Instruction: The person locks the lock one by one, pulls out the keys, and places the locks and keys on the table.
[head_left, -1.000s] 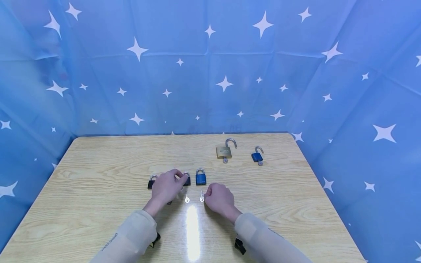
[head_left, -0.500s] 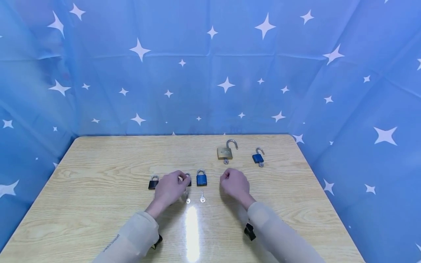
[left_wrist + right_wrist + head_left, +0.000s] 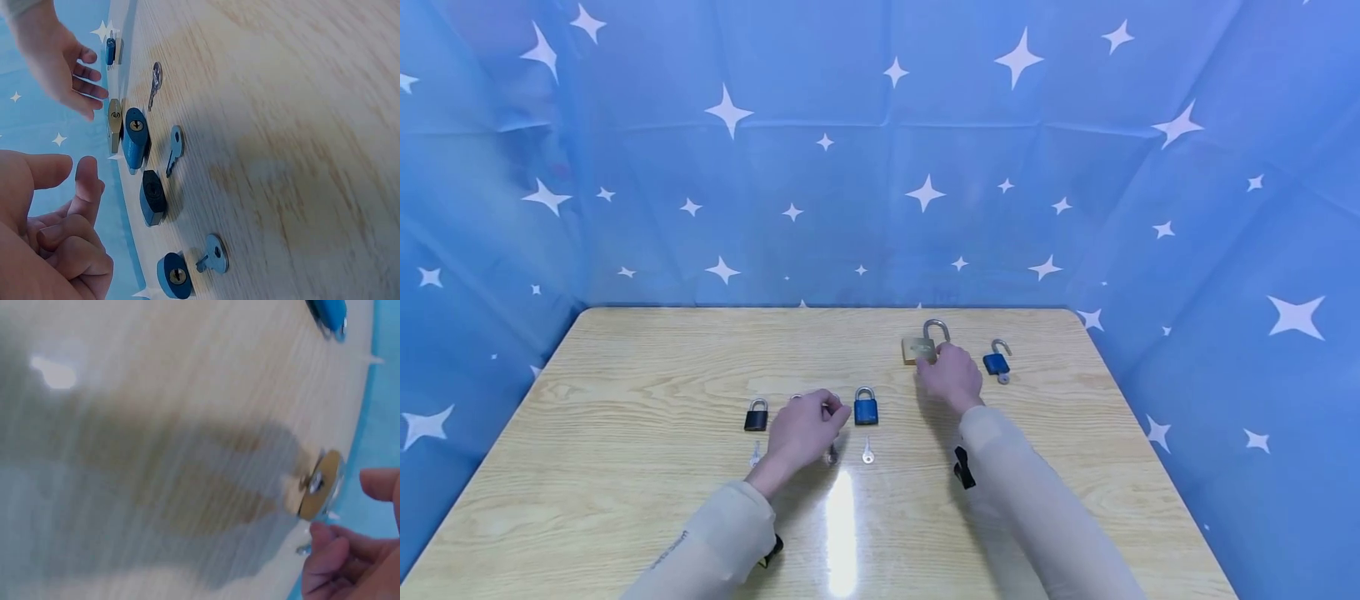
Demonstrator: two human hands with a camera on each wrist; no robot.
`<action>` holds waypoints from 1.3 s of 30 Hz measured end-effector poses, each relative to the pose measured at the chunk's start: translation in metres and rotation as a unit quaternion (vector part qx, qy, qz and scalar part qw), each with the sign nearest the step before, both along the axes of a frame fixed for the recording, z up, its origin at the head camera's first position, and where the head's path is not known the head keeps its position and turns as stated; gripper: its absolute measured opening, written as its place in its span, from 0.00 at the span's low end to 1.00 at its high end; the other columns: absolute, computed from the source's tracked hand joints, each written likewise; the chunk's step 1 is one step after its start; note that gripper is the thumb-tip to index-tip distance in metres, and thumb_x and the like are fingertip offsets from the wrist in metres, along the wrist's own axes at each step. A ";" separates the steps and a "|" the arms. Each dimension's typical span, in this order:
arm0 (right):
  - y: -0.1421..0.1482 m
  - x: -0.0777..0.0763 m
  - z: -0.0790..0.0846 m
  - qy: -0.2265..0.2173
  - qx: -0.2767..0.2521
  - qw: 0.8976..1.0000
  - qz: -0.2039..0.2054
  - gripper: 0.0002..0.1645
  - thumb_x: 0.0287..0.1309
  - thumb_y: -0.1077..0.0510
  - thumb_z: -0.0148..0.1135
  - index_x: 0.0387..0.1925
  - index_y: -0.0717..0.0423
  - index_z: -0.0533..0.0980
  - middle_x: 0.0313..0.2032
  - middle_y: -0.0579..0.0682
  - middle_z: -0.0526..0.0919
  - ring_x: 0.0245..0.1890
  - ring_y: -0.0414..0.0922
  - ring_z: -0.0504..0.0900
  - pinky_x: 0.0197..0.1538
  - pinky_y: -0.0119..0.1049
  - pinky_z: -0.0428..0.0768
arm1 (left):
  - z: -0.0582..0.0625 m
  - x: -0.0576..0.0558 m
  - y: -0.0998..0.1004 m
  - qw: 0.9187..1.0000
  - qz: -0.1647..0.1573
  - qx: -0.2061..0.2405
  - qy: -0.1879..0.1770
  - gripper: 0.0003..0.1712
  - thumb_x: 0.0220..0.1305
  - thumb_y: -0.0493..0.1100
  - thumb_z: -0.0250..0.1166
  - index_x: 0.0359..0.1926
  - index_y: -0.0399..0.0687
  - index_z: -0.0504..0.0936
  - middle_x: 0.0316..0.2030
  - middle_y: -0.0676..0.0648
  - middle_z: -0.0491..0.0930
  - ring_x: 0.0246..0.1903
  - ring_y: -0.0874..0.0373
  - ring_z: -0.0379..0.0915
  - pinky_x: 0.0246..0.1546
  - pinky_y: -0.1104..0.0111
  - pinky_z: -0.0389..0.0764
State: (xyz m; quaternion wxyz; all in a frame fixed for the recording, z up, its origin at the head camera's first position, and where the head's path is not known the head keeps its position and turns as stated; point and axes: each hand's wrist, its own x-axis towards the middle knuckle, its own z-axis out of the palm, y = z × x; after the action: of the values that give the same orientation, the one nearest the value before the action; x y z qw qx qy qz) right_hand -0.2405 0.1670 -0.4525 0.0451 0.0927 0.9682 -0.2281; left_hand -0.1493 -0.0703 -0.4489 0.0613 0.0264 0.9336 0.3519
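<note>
My left hand [image 3: 805, 425] hovers over the row of padlocks, partly hiding some; its fingers are loosely curled and hold nothing. A black padlock [image 3: 756, 419] stands to its left, a blue padlock [image 3: 866, 408] to its right. Below the blue one lies a key [image 3: 868, 451]. In the left wrist view a black padlock [image 3: 153, 199] and a key [image 3: 175, 150] lie past my fingers. My right hand [image 3: 951, 375] reaches to the brass padlock [image 3: 917, 349], whose shackle is open. In the right wrist view, thumb and fingers stand apart beside the brass padlock [image 3: 320, 487].
A small blue padlock [image 3: 996, 363] with its shackle open lies to the right, a key at its base. Another key [image 3: 756, 454] lies below the left black padlock. A blue starry curtain [image 3: 820, 208] hangs behind the wooden table [image 3: 647, 358].
My right hand has moved from beside the key under the blue padlock, up and right to the brass padlock. The left hand has stayed near the black padlocks.
</note>
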 end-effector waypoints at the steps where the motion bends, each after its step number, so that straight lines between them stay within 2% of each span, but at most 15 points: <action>1: 0.000 -0.003 0.000 -0.004 0.004 1.000 -0.002 0.25 0.65 0.40 0.54 0.40 0.58 0.78 0.29 0.54 0.80 0.22 0.47 0.72 0.23 0.37 0.66 | 0.000 0.000 0.001 1.000 -0.001 0.002 0.000 0.13 0.67 0.56 0.59 0.39 0.54 0.83 0.25 0.57 0.80 0.23 0.63 0.73 0.23 0.69 0.71; 4: 0.000 -0.011 -0.002 -0.020 0.014 1.000 -0.014 0.27 0.64 0.37 0.55 0.22 0.55 0.71 0.18 0.50 0.68 0.17 0.45 0.67 0.20 0.37 0.63 | -0.002 0.000 0.003 1.000 -0.005 0.008 -0.004 0.13 0.67 0.56 0.59 0.39 0.54 0.83 0.21 0.57 0.78 0.19 0.63 0.71 0.21 0.68 0.69; 6: -0.001 -0.015 -0.005 -0.025 0.020 0.999 -0.025 0.29 0.63 0.35 0.56 0.19 0.53 0.68 0.15 0.48 0.64 0.16 0.44 0.65 0.19 0.37 0.63 | -0.003 0.000 0.004 1.000 -0.008 0.011 -0.004 0.14 0.68 0.56 0.59 0.39 0.53 0.83 0.20 0.57 0.77 0.18 0.62 0.69 0.20 0.68 0.68; 9: -0.003 -0.019 -0.010 -0.032 0.024 0.998 -0.042 0.30 0.62 0.33 0.55 0.18 0.52 0.69 0.15 0.47 0.64 0.17 0.45 0.66 0.20 0.37 0.63 | -0.004 0.001 0.004 1.000 -0.011 0.016 -0.002 0.14 0.68 0.56 0.59 0.39 0.53 0.82 0.19 0.56 0.76 0.17 0.61 0.69 0.19 0.68 0.68; 14: -0.008 -0.025 -0.017 -0.025 -0.008 0.996 -0.081 0.30 0.58 0.32 0.58 0.21 0.53 0.73 0.20 0.49 0.69 0.24 0.48 0.71 0.22 0.38 0.66 | -0.006 0.001 0.005 1.000 -0.012 0.016 0.004 0.13 0.68 0.55 0.59 0.38 0.53 0.83 0.18 0.57 0.76 0.16 0.62 0.68 0.18 0.68 0.67; 17: -0.010 -0.027 -0.017 -0.020 -0.018 0.995 -0.093 0.30 0.56 0.32 0.61 0.21 0.54 0.73 0.19 0.49 0.69 0.24 0.48 0.71 0.21 0.38 0.67 | -0.005 0.001 0.005 1.000 -0.012 0.016 0.001 0.13 0.68 0.55 0.59 0.37 0.54 0.82 0.16 0.57 0.74 0.14 0.62 0.66 0.16 0.69 0.65; 21: -0.010 -0.027 -0.013 -0.026 -0.037 0.995 -0.086 0.30 0.55 0.34 0.62 0.22 0.56 0.72 0.17 0.48 0.67 0.21 0.47 0.70 0.21 0.37 0.67 | -0.006 0.001 0.005 1.000 -0.013 0.020 0.002 0.12 0.68 0.55 0.59 0.36 0.54 0.82 0.14 0.57 0.73 0.13 0.62 0.64 0.15 0.69 0.62; 26: -0.009 -0.024 -0.006 -0.039 -0.087 0.992 -0.082 0.28 0.53 0.38 0.66 0.34 0.60 0.75 0.27 0.52 0.75 0.27 0.48 0.73 0.28 0.38 0.69 | -0.007 0.000 0.005 1.000 -0.014 0.021 -0.004 0.12 0.68 0.55 0.59 0.34 0.55 0.82 0.14 0.57 0.72 0.12 0.62 0.64 0.14 0.69 0.62; 31: -0.009 -0.024 -0.005 -0.076 -0.146 0.983 -0.084 0.24 0.55 0.40 0.67 0.29 0.55 0.71 0.24 0.49 0.69 0.27 0.47 0.69 0.31 0.38 0.67 | -0.008 0.000 0.003 1.000 -0.012 0.022 -0.005 0.12 0.68 0.55 0.59 0.33 0.56 0.81 0.14 0.57 0.73 0.12 0.62 0.64 0.14 0.69 0.61; 33: -0.010 -0.024 -0.006 -0.085 -0.168 0.979 -0.084 0.23 0.55 0.40 0.67 0.30 0.55 0.71 0.25 0.49 0.70 0.28 0.47 0.68 0.31 0.38 0.67 | -0.008 0.000 0.003 1.000 -0.011 0.021 -0.005 0.12 0.68 0.55 0.59 0.34 0.56 0.81 0.14 0.57 0.73 0.13 0.62 0.64 0.14 0.70 0.61; 35: -0.010 -0.024 -0.005 -0.086 -0.180 0.977 -0.080 0.24 0.56 0.41 0.66 0.34 0.57 0.74 0.29 0.51 0.74 0.30 0.48 0.70 0.33 0.39 0.68 | -0.008 0.000 0.002 1.000 -0.010 0.022 -0.006 0.11 0.68 0.55 0.60 0.34 0.56 0.82 0.14 0.57 0.73 0.13 0.62 0.64 0.14 0.70 0.61; 39: -0.011 -0.021 -0.006 -0.079 -0.181 0.977 -0.075 0.32 0.57 0.39 0.65 0.48 0.62 0.76 0.44 0.59 0.79 0.38 0.51 0.74 0.38 0.41 0.71 | -0.007 -0.001 0.001 1.000 -0.012 0.024 -0.009 0.11 0.68 0.54 0.59 0.37 0.55 0.83 0.15 0.57 0.73 0.13 0.62 0.64 0.14 0.70 0.61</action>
State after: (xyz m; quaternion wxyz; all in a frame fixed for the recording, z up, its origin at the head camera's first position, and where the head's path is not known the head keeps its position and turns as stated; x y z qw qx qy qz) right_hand -0.2616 0.1562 -0.4587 0.1201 0.1730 0.8944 -0.3946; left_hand -0.1498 -0.0692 -0.4563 0.0729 0.0360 0.9240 0.3736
